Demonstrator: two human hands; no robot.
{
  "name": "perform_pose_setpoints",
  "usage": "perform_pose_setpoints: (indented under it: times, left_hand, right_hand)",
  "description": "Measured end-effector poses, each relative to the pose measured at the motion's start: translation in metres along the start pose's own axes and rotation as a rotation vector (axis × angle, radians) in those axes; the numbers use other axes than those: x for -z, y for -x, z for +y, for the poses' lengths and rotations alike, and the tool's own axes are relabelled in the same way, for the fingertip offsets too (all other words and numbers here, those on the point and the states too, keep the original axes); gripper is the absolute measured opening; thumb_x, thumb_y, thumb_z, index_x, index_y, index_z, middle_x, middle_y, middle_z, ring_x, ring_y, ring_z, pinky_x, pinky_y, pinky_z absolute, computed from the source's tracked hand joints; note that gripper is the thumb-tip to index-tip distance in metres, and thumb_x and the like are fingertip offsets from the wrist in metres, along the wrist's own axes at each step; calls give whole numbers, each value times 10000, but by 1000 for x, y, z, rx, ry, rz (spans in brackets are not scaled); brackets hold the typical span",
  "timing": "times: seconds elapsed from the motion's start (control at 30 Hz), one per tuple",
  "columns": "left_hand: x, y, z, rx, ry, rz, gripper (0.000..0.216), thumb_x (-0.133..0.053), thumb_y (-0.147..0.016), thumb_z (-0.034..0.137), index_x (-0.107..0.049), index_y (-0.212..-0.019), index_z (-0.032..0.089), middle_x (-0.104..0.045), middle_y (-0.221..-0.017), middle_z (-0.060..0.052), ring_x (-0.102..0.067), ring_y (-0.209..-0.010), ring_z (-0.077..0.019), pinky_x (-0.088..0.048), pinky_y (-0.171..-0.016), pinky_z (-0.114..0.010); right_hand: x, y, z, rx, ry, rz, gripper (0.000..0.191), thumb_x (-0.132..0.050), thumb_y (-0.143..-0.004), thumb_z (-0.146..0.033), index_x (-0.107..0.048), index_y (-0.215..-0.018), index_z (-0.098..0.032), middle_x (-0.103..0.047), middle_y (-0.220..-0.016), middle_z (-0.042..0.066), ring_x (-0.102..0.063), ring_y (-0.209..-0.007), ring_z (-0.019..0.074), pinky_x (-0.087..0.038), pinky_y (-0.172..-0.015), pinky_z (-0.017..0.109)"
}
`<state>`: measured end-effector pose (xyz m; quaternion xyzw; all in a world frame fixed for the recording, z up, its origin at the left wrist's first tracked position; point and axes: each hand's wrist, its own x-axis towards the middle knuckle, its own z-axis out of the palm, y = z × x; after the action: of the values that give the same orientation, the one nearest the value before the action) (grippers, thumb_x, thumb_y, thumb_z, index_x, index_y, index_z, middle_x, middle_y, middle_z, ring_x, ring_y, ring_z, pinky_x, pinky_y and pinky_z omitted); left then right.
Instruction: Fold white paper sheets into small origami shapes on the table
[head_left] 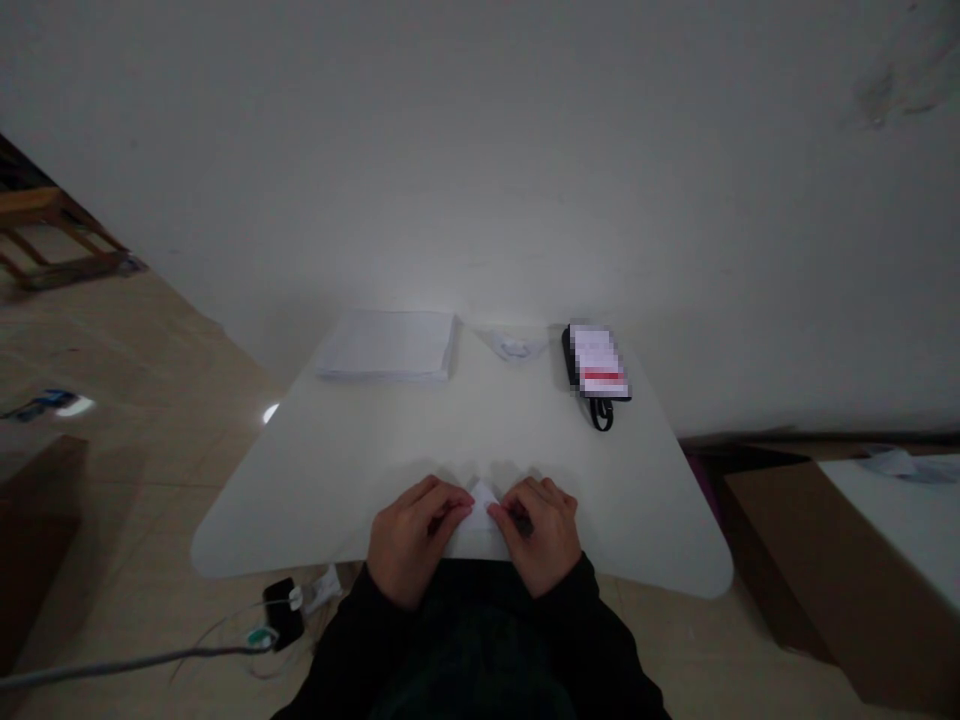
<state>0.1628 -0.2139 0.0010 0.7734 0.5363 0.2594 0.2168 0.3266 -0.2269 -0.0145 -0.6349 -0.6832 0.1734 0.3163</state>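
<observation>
A small folded sheet of white paper (482, 497) is pinched between the fingertips of both hands at the near edge of the white table (375, 450), right in front of the body. The fingers of the left hand (411, 537) are curled down onto the paper's left side, and those of the right hand (541, 533) are pressed onto its right side, so that a pointed tip of the paper is left showing between them; neither hand is released, both are closed lightly on the sheet. How many layers are already folded cannot be told, since most of the paper is hidden beneath the fingers. The step in hand is judged to be the creasing of a fold, with the two sides being drawn or flattened toward the middle. For the next move, even pressure along the crease and a steady hold on both flaps would be called for, so that the edges are kept aligned. Farther out, a stack of white sheets (388, 345) is laid at the far left of the table, a small crumpled white piece (514, 346) is seen near the far middle, and a dark device with a looped cord (594, 372) is set at the far right, all well apart from the hands. Cables and a plug (283, 612) are seen on the floor below the table's near left edge.
</observation>
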Motion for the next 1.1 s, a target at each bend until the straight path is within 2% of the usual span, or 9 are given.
perform_pose_setpoints:
  times: [0.1,0.2,0.3,0.37,0.53,0.67,0.77,0.9,1.1]
  left_hand:
    - [-7,3,-5,-53,-73,103,149,-495,-829,265,-628,-869,211,-590,-834,-7,-579,-651,-95,-483,-592,-199]
    - [-14,12,-12,-242,-106,238,195,-465,-836,162,-627,-939,197,-602,-920,-55,-588,-818,-133,-490,-695,-237]
    - [-16,23,-16,-451,-153,204,295,-458,-817,77,-585,-1064,177,-606,-1078,-83,-548,-1000,-165,-458,-816,-283]
    - [-15,30,-14,-497,-239,158,360,-483,-802,87,-540,-1149,169,-584,-1159,-83,-516,-1069,-184,-425,-860,-307]
    - [-17,35,-2,-437,-439,159,444,-500,-808,236,-470,-1248,191,-511,-1268,-62,-511,-1076,-198,-392,-841,-306]
    - [-19,34,0,-415,-497,165,445,-457,-816,204,-457,-1261,214,-475,-1301,-30,-508,-1062,-186,-381,-806,-293]
    - [-19,34,-3,-429,-500,164,436,-415,-829,160,-459,-1260,207,-455,-1318,-26,-500,-1055,-179,-377,-796,-288]
    - [-20,35,-4,-446,-494,194,376,-357,-878,198,-502,-1225,194,-452,-1321,-41,-508,-1014,-190,-386,-767,-296]
    - [-25,36,-2,-404,-548,223,375,-368,-884,211,-489,-1238,203,-434,-1334,-44,-505,-1008,-211,-402,-755,-314]
  right_hand:
    - [-1,0,2,17,-7,-3,178,-566,-781,-283,-524,-639,-183,-564,-668,-11,-475,-721,173,-262,-696,308]
    - [0,-1,2,22,3,-21,177,-553,-787,-285,-522,-647,-182,-565,-673,-12,-476,-721,172,-256,-693,302]
    - [0,-1,3,33,14,-34,173,-552,-787,-285,-516,-653,-182,-562,-672,-14,-478,-719,172,-250,-687,298]
    - [-1,-1,4,45,24,-28,166,-545,-790,-283,-514,-662,-183,-563,-678,-12,-479,-722,175,-248,-683,297]
    - [-5,-1,6,54,37,-8,164,-539,-797,-289,-519,-671,-186,-560,-683,-6,-483,-724,179,-263,-690,309]
    - [-7,2,3,74,62,54,86,-524,-804,-252,-558,-838,-180,-572,-766,29,-495,-758,196,-307,-707,334]
    - [-14,10,-3,181,148,167,157,-467,-819,-157,-588,-917,-174,-586,-847,71,-503,-807,214,-339,-718,359]
    - [-26,30,-7,365,203,442,255,-451,-807,-99,-606,-1006,-135,-641,-910,99,-534,-851,227,-371,-761,378]
    - [-25,45,-7,361,231,484,283,-454,-814,-149,-612,-1047,-178,-688,-944,41,-581,-912,258,-342,-787,425]
